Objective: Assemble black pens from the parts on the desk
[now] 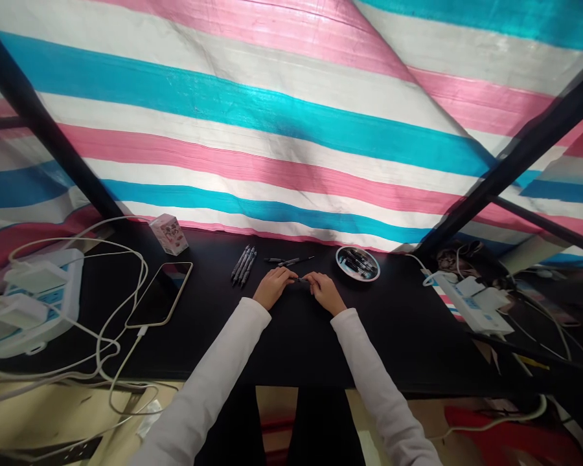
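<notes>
My left hand and my right hand meet over the middle of the black table, fingers pinched. Between their fingertips is a small dark pen part, its shape mostly covered by the fingers. Just beyond the hands lie a dark pen barrel and a slim pen piece with a thin pointed end. Several assembled-looking grey and black pens lie side by side to the left of my left hand. A round white-rimmed dish holding black pen parts sits beyond my right hand.
At left are a phone on a charging cable, a small pink-and-white box and a power strip with looping white cables. Another power strip stands at right. A striped sheet hangs behind the table.
</notes>
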Tool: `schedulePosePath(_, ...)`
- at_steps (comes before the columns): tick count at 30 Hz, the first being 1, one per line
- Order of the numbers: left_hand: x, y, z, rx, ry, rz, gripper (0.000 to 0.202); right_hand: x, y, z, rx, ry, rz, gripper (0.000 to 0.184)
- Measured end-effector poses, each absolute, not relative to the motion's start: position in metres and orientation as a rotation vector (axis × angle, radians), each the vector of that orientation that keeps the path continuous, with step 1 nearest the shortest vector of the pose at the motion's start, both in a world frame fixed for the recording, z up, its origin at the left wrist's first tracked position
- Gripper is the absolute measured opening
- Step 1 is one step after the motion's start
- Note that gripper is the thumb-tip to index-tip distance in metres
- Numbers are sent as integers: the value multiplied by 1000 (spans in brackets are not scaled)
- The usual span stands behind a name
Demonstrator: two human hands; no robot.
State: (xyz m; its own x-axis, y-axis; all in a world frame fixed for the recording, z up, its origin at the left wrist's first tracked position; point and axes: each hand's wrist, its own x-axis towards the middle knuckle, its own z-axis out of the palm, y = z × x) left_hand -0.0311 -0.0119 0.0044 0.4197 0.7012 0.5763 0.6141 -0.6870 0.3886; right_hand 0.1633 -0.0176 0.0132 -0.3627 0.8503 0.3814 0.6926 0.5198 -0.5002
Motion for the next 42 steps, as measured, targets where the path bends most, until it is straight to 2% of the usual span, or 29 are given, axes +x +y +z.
schedulePosePath(5, -30, -12, 6, 2548, 1189, 1098, 16, 161, -20, 16, -1170, -2109, 310, 26)
schedulePosePath(10, -30, -13, 5, 2546, 1178, 1151, 14, 160, -18, 9, -1160, -2086, 441, 18)
schedulePosePath(14, -30, -15, 7, 2562, 1160, 1211, 15, 158, -18, 8, -1168, -1980, 633, 22)
schedulePosePath(17, -23, -18, 12, 2432, 1317, 1373, 18, 154, -20, 9, -1179, -1899, 715, 31)
schedulePosePath(19, -14, -20, 14, 2205, 1469, 1528, 28, 149, -22, 8, -1174, -1845, 798, 37)
schedulePosePath(21, -2, -20, 14, 1924, 1534, 1665, 48, 144, -23, 6, -1140, -1791, 935, 40)
schedulePosePath(23, 11, -18, 13, 1679, 1450, 1738, 62, 140, -24, 4, -1093, -1741, 1088, 42)
schedulePosePath(24, 16, -17, 13, 1584, 1371, 1732, 62, 138, -25, 4, -1073, -1721, 1152, 42)
schedulePosePath(27, 26, -11, 17, 1464, 1169, 1605, 51, 136, -25, 4, -1045, -1696, 1240, 45)
schedulePosePath(31, 26, -5, 30, 1472, 1104, 1481, 36, 140, -25, 6, -1108, -1685, 1093, 52)
schedulePosePath(35, 20, 4, 38, 1315, 1014, 1541, 39, 144, -23, 8, -1222, -1666, 853, 54)
schedulePosePath(42, 19, 7, 43, 1137, 816, 1299, 32, 146, -22, 9, -1264, -1685, 801, 56)
